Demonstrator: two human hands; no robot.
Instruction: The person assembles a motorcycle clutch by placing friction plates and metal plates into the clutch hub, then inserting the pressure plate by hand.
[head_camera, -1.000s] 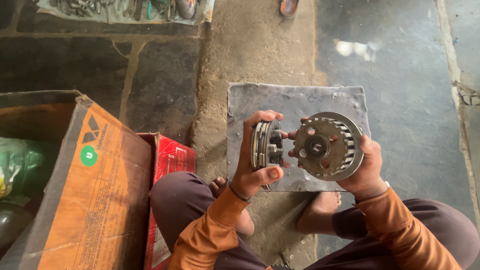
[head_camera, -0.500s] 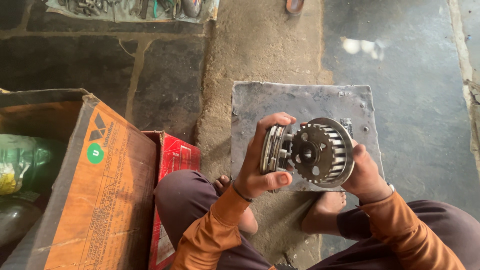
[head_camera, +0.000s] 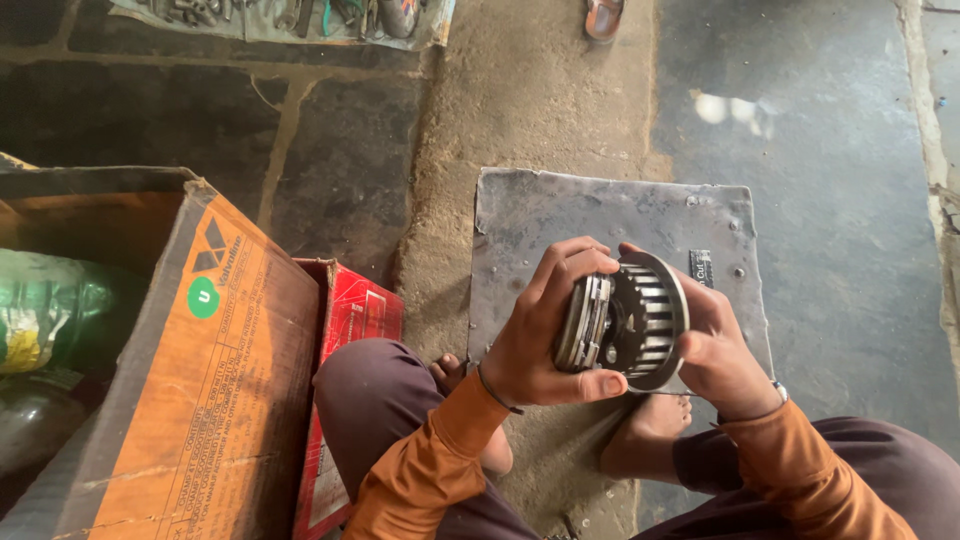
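The left hand (head_camera: 535, 345) gripped a stack of clutch plates (head_camera: 583, 322), pressed against the slotted metal hub (head_camera: 648, 320) clasped in the right hand (head_camera: 722, 355), above a grey metal sheet (head_camera: 560, 215) on the stone floor (head_camera: 820, 150). Cardboard box (head_camera: 170, 390) and red carton (head_camera: 345, 330) stood left; tools (head_camera: 290, 12) lay beyond.

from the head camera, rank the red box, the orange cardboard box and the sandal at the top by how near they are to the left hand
From the left hand:
1. Red box, just to its left.
2. Orange cardboard box, farther left, beyond the red one.
3. Sandal, far up at the top edge.
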